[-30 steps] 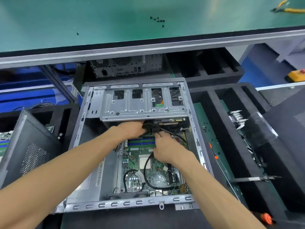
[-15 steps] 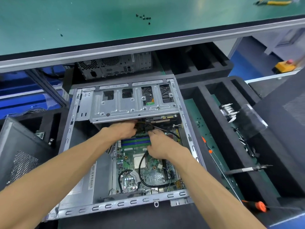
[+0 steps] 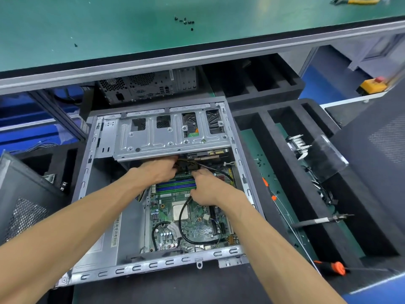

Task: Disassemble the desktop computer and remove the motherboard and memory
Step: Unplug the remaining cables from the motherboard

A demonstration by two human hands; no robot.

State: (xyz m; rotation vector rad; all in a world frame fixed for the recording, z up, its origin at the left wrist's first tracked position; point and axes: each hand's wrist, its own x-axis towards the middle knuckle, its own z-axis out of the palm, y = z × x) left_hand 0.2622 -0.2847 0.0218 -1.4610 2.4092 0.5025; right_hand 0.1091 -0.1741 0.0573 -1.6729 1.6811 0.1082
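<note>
Reaching hands (image 3: 158,171) (image 3: 208,189) inside open case (image 3: 153,265).

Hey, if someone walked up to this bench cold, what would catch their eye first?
Most likely the open computer case in the middle, with the green motherboard bare inside it. The left hand and the right hand meet at the board's far end, just under the metal drive cage, by the memory slots. An orange-handled screwdriver lies at the lower right.

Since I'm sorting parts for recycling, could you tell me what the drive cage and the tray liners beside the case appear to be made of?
Drive cage: likely bare sheet steel, judging by its dull silver sheen and stamped ribs. Tray liners: probably matte black foam, with thick, soft-looking cut walls.
</note>
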